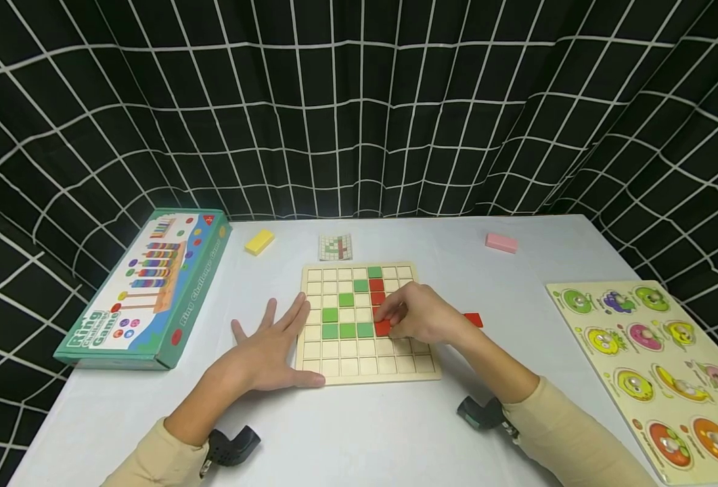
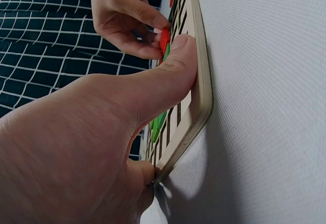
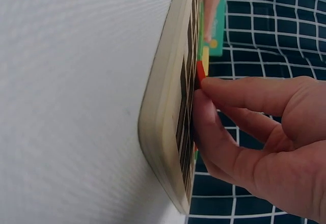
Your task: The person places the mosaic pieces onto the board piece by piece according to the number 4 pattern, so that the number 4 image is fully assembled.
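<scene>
Red tile [image 1: 382, 328] pinched by curled right hand [image 1: 422, 314] over board [image 1: 367, 368].

Staged recording booth: black curtain [image 1: 359, 101] with white grid lines draped round a white table [image 1: 359, 426], laid with puzzle boards [image 1: 657, 365] and a boxed ring game [image 1: 145, 291].

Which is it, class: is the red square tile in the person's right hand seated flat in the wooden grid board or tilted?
Tilted. The red square tile stands on edge between the right hand's fingertips, above the wooden grid board.
</scene>
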{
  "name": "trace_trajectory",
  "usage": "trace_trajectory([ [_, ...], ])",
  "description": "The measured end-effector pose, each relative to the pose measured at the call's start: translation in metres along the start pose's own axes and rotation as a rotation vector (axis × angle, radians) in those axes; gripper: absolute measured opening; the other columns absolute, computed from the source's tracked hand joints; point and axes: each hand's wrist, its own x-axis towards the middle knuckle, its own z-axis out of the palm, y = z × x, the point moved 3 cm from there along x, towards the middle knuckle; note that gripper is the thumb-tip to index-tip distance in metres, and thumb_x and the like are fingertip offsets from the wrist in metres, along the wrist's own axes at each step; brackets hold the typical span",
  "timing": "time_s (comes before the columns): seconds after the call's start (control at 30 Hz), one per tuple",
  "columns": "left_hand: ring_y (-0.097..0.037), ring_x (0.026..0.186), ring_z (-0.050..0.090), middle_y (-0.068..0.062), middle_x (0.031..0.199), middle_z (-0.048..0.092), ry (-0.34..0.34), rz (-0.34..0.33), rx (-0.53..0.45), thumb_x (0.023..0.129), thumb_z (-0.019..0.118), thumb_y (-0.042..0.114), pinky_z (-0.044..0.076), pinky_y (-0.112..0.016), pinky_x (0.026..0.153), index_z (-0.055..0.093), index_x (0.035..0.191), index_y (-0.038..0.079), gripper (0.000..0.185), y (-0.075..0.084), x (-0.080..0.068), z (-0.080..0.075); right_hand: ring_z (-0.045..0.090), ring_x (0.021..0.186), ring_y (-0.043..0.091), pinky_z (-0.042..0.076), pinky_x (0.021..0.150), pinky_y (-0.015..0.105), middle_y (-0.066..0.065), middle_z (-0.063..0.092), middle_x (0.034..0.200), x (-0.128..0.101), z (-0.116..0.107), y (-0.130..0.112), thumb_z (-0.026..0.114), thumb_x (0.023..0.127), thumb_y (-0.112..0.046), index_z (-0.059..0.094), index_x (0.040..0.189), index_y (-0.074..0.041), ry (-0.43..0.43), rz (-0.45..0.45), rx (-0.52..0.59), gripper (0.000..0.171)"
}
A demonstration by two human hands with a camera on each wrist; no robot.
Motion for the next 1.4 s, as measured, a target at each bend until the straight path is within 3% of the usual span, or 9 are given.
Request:
trace_trajectory([
  [0.23,-0.05,0.16,-0.001,-0.001,0.178,0.001,-0.001,0.0,-0.002,0.076,0.074,0.078,0.001,-0.095,0.099,0.01,0.169,0.014,0.13,0.001,0.0,-0.001,0.064,0.08,0.014,0.055,0.075,0.029,0.0,0.073,0.087,0.0,0.0,0.001,0.079,0.077,0.008,0.081,0.097,-0.012,0.002,0.0,0.004,0.028],
  [0.57,-0.048,0.16,0.0,0.001,0.178,0.0,-0.008,0.0,-0.002,0.075,0.074,0.079,0.001,-0.095,0.099,0.01,0.169,0.016,0.131,0.001,0.001,0.001,0.066,0.083,0.014,0.056,0.079,0.031,0.0,0.077,0.093,-0.004,-0.006,0.006,0.076,0.078,0.008,0.081,0.099,-0.012,-0.012,-0.082,0.03,0.029],
  [0.77,-0.049,0.16,-0.002,0.002,0.178,-0.001,-0.01,-0.002,-0.008,0.075,0.074,0.079,-0.001,-0.095,0.1,0.009,0.169,0.016,0.131,0.002,0.0,0.001,0.068,0.087,0.018,0.055,0.079,0.033,0.004,0.079,0.102,-0.009,-0.017,0.009,0.073,0.081,0.008,0.081,0.105,-0.009,0.012,-0.116,0.067,0.03],
  [1.2,-0.05,0.16,-0.001,0.0,0.178,0.0,-0.002,-0.002,-0.022,0.074,0.074,0.08,-0.001,-0.095,0.099,0.009,0.169,0.016,0.131,0.0,0.0,0.0,0.066,0.088,0.02,0.052,0.068,0.026,0.009,0.077,0.098,-0.025,-0.05,0.029,0.077,0.086,0.001,0.08,0.107,-0.007,0.085,-0.106,0.038,0.022],
  [1.4,-0.049,0.16,-0.002,0.002,0.178,-0.001,-0.005,-0.004,-0.025,0.074,0.074,0.08,-0.002,-0.095,0.099,0.008,0.169,0.017,0.132,-0.001,0.0,0.0,0.066,0.092,0.022,0.055,0.071,0.027,0.01,0.076,0.103,-0.031,-0.061,0.043,0.077,0.087,0.001,0.08,0.107,-0.008,0.082,-0.1,0.005,0.022],
])
